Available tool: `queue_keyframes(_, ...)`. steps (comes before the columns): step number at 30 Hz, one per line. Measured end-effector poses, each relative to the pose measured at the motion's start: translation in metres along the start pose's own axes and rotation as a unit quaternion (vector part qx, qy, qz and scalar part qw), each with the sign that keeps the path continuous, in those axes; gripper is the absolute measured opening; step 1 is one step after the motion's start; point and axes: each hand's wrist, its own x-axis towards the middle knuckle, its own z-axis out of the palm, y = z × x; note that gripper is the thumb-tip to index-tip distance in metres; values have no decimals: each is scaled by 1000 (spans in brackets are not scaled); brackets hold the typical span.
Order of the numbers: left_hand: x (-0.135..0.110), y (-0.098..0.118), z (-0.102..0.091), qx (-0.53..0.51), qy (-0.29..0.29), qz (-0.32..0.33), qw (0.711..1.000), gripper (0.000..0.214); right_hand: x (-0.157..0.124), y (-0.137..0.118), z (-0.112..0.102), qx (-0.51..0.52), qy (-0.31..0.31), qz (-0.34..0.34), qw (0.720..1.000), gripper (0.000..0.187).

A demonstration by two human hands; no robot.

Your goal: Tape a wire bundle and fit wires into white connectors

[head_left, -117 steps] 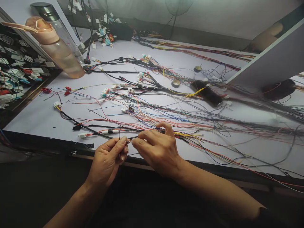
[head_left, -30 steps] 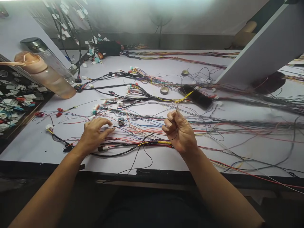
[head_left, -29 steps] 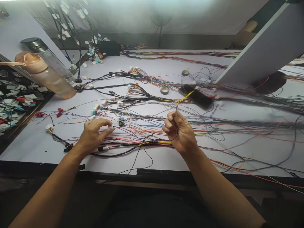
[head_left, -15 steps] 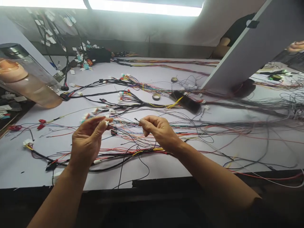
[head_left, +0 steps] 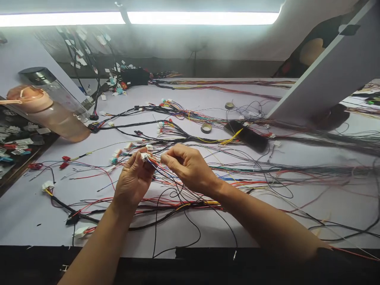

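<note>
My left hand [head_left: 131,183] is closed around a small white connector [head_left: 145,156], thumb on top. Blue, orange and other thin wires [head_left: 158,168] run out of the connector's right side. Just to the right, my right hand [head_left: 191,169] pinches a thin wire close to the connector; its tip is hidden, so I cannot tell whether it sits inside. Beneath both hands lie many loose wires and a black-wrapped harness [head_left: 142,227]. A white multi-pin plug [head_left: 48,186] ends that harness at the left.
Two bottles, one with a peach lid [head_left: 28,99], lean at the left beside a bin of connectors [head_left: 18,138]. A black phone [head_left: 247,136] and a tape roll [head_left: 206,128] lie behind my hands. A white panel [head_left: 320,63] stands at the right, a person partly visible behind it.
The hands have come together: the wire in my right hand, earlier held apart with its dark tip showing, is now at the connector. The camera view has shifted, moving the scene rightward and down.
</note>
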Motion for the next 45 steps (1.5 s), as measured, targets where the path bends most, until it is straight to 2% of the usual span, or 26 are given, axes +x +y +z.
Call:
queue_keyframes(4,0,0,2,-6,16,-19,1000,20,-1,2,3,-31,2,-7,999,23)
queue_keyframes(18,1,-2,6,-76,34,-52,995,5,-5,2,7,-34,-12,28,999,22)
queue_keyframes(21,2,-4,4,-69,30,-56,996,9,-5,3,6,-33,-3,23,999,24)
queue_keyframes(25,4,-7,0,-53,13,-46,997,24,-6,-2,4,-36,13,14,999,24)
queue_keyframes(29,5,-9,-4,-17,12,-41,999,34,-12,-10,6,-55,5,-22,998,23)
queue_keyframes(33,6,-9,-8,-6,5,-41,999,31,-18,-9,14,-106,-17,-62,992,22)
queue_keyframes(38,4,-9,-5,-52,-9,-36,998,30,-16,-5,12,-195,-1,-70,978,22)
queue_keyframes(40,3,-9,-2,-57,-7,-38,998,31,-14,-12,3,-139,-11,-66,988,24)
queue_keyframes(42,4,-7,-2,-55,3,-44,998,32,-14,-23,-11,-12,-52,-55,997,24)
queue_keyframes(43,4,-5,-2,-54,10,-48,997,33,-14,-30,-20,65,-81,-50,993,24)
queue_keyframes(45,4,0,-6,-60,13,-51,997,33,-17,-44,-37,210,-135,-42,967,24)
